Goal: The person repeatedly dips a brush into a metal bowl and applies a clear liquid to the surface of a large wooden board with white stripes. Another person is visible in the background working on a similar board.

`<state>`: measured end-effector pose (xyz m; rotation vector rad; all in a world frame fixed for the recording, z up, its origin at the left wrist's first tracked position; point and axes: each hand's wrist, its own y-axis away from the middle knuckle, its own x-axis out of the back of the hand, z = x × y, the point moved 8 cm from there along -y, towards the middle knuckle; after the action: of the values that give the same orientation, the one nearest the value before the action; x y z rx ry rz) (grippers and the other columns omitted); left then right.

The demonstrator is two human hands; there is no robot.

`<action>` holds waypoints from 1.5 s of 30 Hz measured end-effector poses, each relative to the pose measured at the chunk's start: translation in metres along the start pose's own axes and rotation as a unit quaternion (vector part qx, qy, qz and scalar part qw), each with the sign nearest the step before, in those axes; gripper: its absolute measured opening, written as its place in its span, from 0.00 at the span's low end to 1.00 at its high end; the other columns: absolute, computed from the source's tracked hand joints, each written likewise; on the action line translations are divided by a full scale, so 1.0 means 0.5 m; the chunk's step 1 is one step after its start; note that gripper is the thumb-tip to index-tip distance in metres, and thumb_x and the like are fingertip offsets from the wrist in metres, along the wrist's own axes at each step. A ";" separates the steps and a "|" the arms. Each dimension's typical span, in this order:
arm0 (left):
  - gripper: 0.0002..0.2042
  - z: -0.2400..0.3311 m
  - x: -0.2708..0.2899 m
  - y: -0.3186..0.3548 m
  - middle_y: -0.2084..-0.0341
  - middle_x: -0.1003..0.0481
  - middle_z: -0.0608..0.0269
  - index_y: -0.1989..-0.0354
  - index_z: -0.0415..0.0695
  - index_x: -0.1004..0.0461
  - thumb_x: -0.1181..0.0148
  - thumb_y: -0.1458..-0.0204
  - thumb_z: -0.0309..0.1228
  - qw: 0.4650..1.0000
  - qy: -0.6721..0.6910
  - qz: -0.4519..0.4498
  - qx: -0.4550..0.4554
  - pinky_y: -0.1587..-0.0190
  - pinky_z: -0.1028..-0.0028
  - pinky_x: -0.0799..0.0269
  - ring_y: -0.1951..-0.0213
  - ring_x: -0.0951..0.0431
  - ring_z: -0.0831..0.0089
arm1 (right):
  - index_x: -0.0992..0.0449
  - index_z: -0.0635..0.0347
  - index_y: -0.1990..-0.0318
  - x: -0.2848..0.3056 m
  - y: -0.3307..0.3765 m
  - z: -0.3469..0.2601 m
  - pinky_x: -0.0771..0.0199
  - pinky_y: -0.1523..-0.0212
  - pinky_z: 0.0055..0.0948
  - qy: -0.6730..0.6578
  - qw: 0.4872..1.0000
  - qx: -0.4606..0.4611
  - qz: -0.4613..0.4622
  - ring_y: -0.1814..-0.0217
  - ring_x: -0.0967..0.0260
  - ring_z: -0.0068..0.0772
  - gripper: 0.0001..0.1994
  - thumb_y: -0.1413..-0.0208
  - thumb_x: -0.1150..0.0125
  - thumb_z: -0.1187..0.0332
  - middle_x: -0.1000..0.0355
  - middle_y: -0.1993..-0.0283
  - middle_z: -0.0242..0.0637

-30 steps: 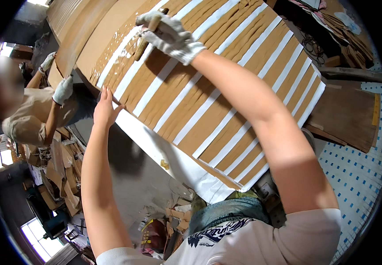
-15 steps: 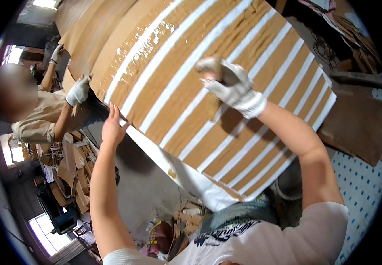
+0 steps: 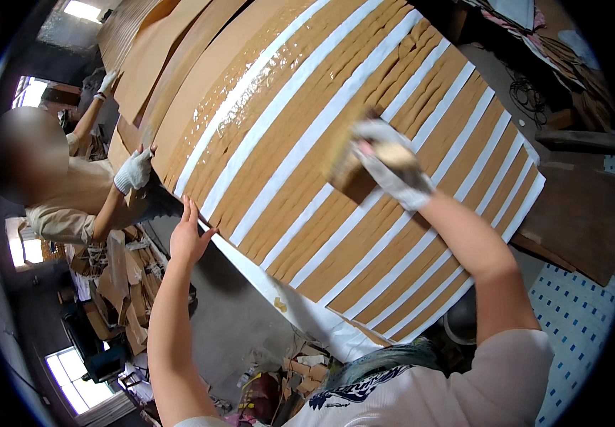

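My bare left hand (image 3: pixel 191 238) lies along the left edge of a large panel, fingers stretched out and resting on its rim. The panel carries brown paper strips (image 3: pixel 322 164) with white bands (image 3: pixel 279 171) between them; some strips are wrinkled, and a wet gloss shows toward the far left. Over the middle of the panel, my right hand (image 3: pixel 391 171), in a whitish glove, is closed round a wide brush (image 3: pixel 343 171). Motion smears the brush, so I cannot tell whether its bristles touch the paper.
A co-worker at the left holds a brown sheet (image 3: pixel 151 57) at the panel's far left with gloved hands (image 3: pixel 134 171). Cardboard scraps (image 3: pixel 126 277) are piled at the left. A brown board (image 3: pixel 571 213) and a blue-dotted white sheet (image 3: pixel 578 320) lie at the right.
My right hand has shifted slightly right and nearer me, and the brush has swung into plainer view. My left hand stays on the edge. The co-worker's brown sheet has folded back, away from the strips.
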<state>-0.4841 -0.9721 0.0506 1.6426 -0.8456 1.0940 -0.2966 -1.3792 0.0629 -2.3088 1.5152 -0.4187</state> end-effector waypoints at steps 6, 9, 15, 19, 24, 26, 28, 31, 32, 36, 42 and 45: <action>0.45 -0.010 -0.001 0.013 0.28 0.54 0.46 0.31 0.32 0.49 0.30 0.54 0.39 0.999 0.031 0.026 -0.030 0.46 0.63 0.28 0.41 0.31 0.49 | 0.24 0.57 0.50 0.071 -0.108 -0.031 0.23 0.58 0.30 0.253 0.961 -0.101 -0.049 0.60 0.24 0.30 0.13 0.39 0.46 0.65 0.23 0.58 0.36; 0.46 -0.004 0.009 0.005 0.28 0.54 0.44 0.32 0.31 0.49 0.30 0.55 0.38 0.999 0.023 0.022 -0.036 0.45 0.63 0.29 0.40 0.32 0.48 | 0.28 0.59 0.49 0.045 -0.261 -0.084 0.22 0.58 0.31 0.122 0.970 0.206 0.034 0.60 0.25 0.33 0.14 0.37 0.46 0.63 0.24 0.56 0.40; 0.46 0.041 0.037 -0.018 0.28 0.56 0.42 0.31 0.30 0.51 0.30 0.54 0.38 1.000 0.013 -0.025 -0.009 0.43 0.63 0.30 0.39 0.33 0.47 | 0.29 0.58 0.52 0.116 -0.302 0.102 0.24 0.54 0.34 0.089 0.985 0.020 0.147 0.57 0.25 0.35 0.16 0.39 0.46 0.57 0.24 0.59 0.39; 0.47 0.020 0.018 0.002 0.28 0.57 0.41 0.30 0.31 0.54 0.30 0.54 0.37 0.999 0.019 -0.029 -0.001 0.43 0.62 0.30 0.38 0.36 0.46 | 0.26 0.67 0.53 0.240 -0.122 0.135 0.25 0.51 0.29 0.032 0.988 -0.005 0.153 0.56 0.27 0.26 0.15 0.41 0.40 0.66 0.27 0.60 0.36; 0.48 0.012 0.010 0.003 0.28 0.57 0.45 0.29 0.36 0.55 0.29 0.56 0.35 0.997 0.066 -0.029 0.008 0.43 0.63 0.30 0.37 0.36 0.47 | 0.23 0.54 0.52 0.299 -0.242 0.084 0.23 0.58 0.32 0.082 0.977 -0.093 0.173 0.60 0.24 0.33 0.15 0.40 0.45 0.56 0.22 0.62 0.38; 0.48 0.015 0.013 0.000 0.27 0.57 0.46 0.29 0.35 0.54 0.29 0.56 0.35 0.998 0.067 -0.021 0.007 0.44 0.63 0.29 0.38 0.35 0.48 | 0.22 0.51 0.53 0.299 -0.337 0.049 0.25 0.54 0.34 0.107 0.971 -0.002 0.213 0.58 0.24 0.36 0.15 0.41 0.45 0.55 0.21 0.61 0.38; 0.48 0.014 0.014 -0.006 0.27 0.57 0.47 0.29 0.35 0.54 0.29 0.56 0.34 0.998 0.061 -0.013 -0.005 0.45 0.63 0.28 0.38 0.34 0.48 | 0.23 0.50 0.51 0.303 -0.409 0.081 0.26 0.51 0.34 0.163 0.963 -0.002 0.216 0.53 0.24 0.38 0.21 0.45 0.43 0.47 0.22 0.55 0.40; 0.48 0.008 0.016 -0.025 0.27 0.57 0.48 0.29 0.34 0.53 0.29 0.56 0.34 0.999 0.051 -0.014 -0.010 0.47 0.64 0.27 0.39 0.32 0.49 | 0.23 0.55 0.53 0.360 -0.440 0.212 0.26 0.53 0.29 0.264 0.928 -0.059 0.258 0.56 0.25 0.32 0.17 0.44 0.41 0.56 0.22 0.58 0.37; 0.48 0.014 0.022 -0.020 0.27 0.57 0.48 0.29 0.34 0.53 0.29 0.56 0.34 0.998 0.057 -0.032 0.006 0.47 0.64 0.27 0.39 0.32 0.49 | 0.23 0.59 0.55 0.370 -0.414 0.235 0.26 0.54 0.27 0.234 0.937 -0.036 0.256 0.57 0.25 0.29 0.15 0.44 0.40 0.59 0.23 0.60 0.35; 0.48 -0.006 0.003 0.006 0.27 0.57 0.48 0.29 0.35 0.54 0.29 0.56 0.34 0.998 0.058 0.005 -0.014 0.51 0.65 0.25 0.43 0.27 0.51 | 0.24 0.67 0.58 0.412 -0.302 0.254 0.28 0.56 0.21 0.075 0.966 0.033 0.245 0.61 0.28 0.20 0.11 0.41 0.40 0.66 0.25 0.65 0.30; 0.48 0.017 0.011 -0.009 0.27 0.59 0.48 0.28 0.35 0.56 0.29 0.54 0.33 0.998 0.066 -0.017 -0.011 0.55 0.67 0.23 0.51 0.23 0.53 | 0.28 0.67 0.50 0.484 -0.145 0.261 0.28 0.48 0.29 0.070 0.969 -0.017 0.237 0.53 0.29 0.27 0.18 0.43 0.37 0.64 0.26 0.56 0.37; 0.49 0.003 0.001 -0.004 0.26 0.59 0.49 0.28 0.35 0.55 0.29 0.55 0.34 0.998 0.054 -0.008 -0.019 0.57 0.66 0.23 0.56 0.20 0.53 | 0.29 0.68 0.48 0.470 -0.084 0.186 0.27 0.49 0.26 0.064 0.959 -0.009 0.277 0.55 0.28 0.25 0.17 0.40 0.40 0.66 0.26 0.56 0.36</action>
<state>-0.4818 -0.9729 0.0503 1.5412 -0.7772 1.1378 -0.1321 -1.5686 0.0112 -1.7783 2.1373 -0.4002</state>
